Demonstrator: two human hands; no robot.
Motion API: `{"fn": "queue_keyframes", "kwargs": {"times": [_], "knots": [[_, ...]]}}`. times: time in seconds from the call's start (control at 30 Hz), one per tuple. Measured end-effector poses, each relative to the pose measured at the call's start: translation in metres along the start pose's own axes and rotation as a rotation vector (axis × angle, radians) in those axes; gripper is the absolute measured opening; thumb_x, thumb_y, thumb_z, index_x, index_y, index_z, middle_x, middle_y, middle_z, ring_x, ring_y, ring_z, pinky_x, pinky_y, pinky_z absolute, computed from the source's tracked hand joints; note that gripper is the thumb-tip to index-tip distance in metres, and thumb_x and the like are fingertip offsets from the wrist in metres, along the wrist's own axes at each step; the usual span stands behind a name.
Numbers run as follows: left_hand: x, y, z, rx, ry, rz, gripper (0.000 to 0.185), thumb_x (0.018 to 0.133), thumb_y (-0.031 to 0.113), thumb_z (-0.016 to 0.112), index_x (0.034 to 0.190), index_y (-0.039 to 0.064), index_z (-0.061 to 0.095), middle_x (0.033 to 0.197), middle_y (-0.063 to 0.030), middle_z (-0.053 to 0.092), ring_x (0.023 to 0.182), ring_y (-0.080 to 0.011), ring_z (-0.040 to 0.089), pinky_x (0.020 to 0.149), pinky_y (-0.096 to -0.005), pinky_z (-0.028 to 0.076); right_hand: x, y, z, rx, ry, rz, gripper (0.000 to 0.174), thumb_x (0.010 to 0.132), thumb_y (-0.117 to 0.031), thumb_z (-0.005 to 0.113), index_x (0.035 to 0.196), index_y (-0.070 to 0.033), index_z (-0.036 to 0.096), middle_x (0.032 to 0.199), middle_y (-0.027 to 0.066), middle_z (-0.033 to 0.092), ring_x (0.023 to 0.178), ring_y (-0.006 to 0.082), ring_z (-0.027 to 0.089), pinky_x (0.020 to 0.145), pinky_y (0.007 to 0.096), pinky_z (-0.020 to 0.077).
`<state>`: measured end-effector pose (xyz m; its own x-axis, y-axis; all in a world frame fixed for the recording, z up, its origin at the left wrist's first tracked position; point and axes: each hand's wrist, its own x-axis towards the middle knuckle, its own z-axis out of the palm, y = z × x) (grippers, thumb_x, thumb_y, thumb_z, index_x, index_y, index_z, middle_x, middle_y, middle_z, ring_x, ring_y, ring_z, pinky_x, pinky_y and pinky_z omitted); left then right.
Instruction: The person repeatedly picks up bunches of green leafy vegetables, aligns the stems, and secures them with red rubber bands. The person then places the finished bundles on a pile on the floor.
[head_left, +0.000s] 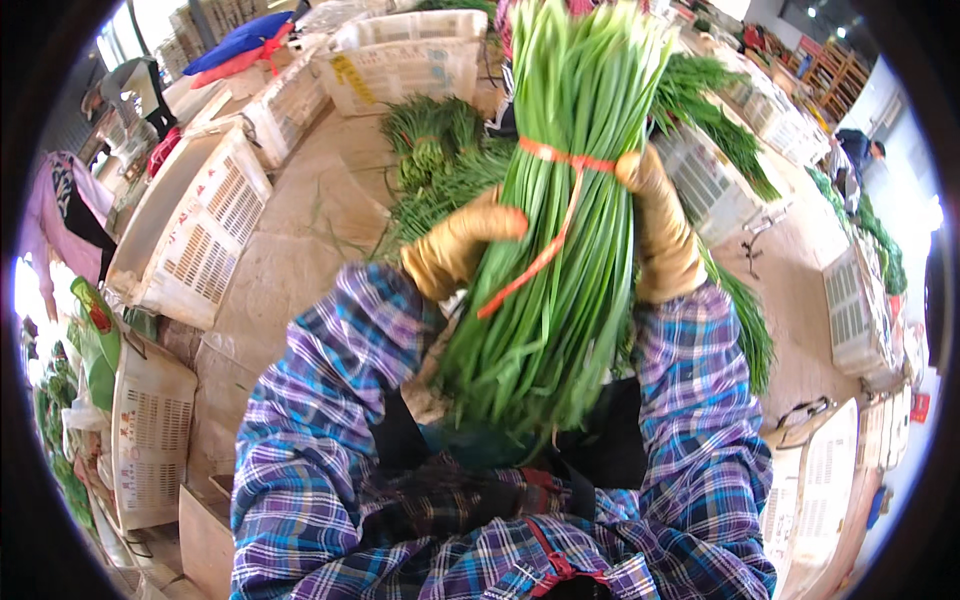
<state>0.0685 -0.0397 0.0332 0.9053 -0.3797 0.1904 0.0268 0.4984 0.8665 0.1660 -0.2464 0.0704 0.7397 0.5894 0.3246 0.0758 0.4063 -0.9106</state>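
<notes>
A thick bundle of long green leafy stalks, likely garlic chives (570, 247), stands upright before me, its pale ends at the top. Round its upper part runs a knotted red tie (574, 159) with one long loose tail hanging down the front. My left hand (465, 240), in a tan glove with a reddish thumb tip, grips the bundle's left side below the tie. At the right side, my gloved right hand (660, 217) holds it level with the tie, thumb beside the band. The fingers of both hands are mostly hidden behind the stalks.
More tied green bunches (431, 139) lie on the floor beyond my left hand. White plastic crates (217, 225) stand to the left, at the back and at the right (855, 307). Greens (712, 112) lie over a crate at the back right. Other people (855, 161) are nearby.
</notes>
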Motion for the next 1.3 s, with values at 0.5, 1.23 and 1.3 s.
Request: {"fn": "queue_keyframes", "kwargs": {"times": [0.5, 1.23, 1.3], "knots": [[-0.045, -0.012, 0.000, 0.101, 0.180, -0.126, 0.108, 0.060, 0.003, 0.094, 0.154, 0.006, 0.040, 0.141, -0.0017, 0.059, 0.130, -0.0160, 0.052, 0.112, -0.0329, 0.039, 0.003, -0.011, 0.031, -0.827, -0.054, -0.952, 0.066, 0.066, -0.021, 0.093, 0.124, -0.005, 0.066, 0.133, 0.0137, 0.063, 0.124, 0.0305, 0.057, 0.106, 0.0412, 0.0449], [-0.042, -0.038, 0.004, 0.344, 0.373, 0.256, 0.116, 0.060, -0.007, 0.093, 0.158, 0.006, 0.034, 0.149, -0.0054, 0.053, 0.135, -0.0159, 0.048, 0.116, -0.0335, 0.038, -0.022, -0.017, 0.032, -1.211, 0.032, -0.923, 0.063, 0.070, -0.043, 0.089, 0.116, -0.006, 0.068, 0.119, 0.0133, 0.069, 0.112, 0.0316, 0.065, 0.099, 0.0440, 0.0502], [-0.043, -0.038, 0.006, 0.269, 0.391, 0.226, 0.118, 0.058, -0.005, 0.096, 0.158, 0.005, 0.035, 0.149, -0.0057, 0.052, 0.137, -0.0176, 0.048, 0.117, -0.0363, 0.038, -0.021, -0.010, 0.035, -1.234, 0.106, -0.947, 0.055, 0.070, -0.036, 0.090, 0.113, -0.010, 0.069, 0.114, 0.0102, 0.070, 0.105, 0.0312, 0.066, 0.093, 0.0432, 0.0519]]}}
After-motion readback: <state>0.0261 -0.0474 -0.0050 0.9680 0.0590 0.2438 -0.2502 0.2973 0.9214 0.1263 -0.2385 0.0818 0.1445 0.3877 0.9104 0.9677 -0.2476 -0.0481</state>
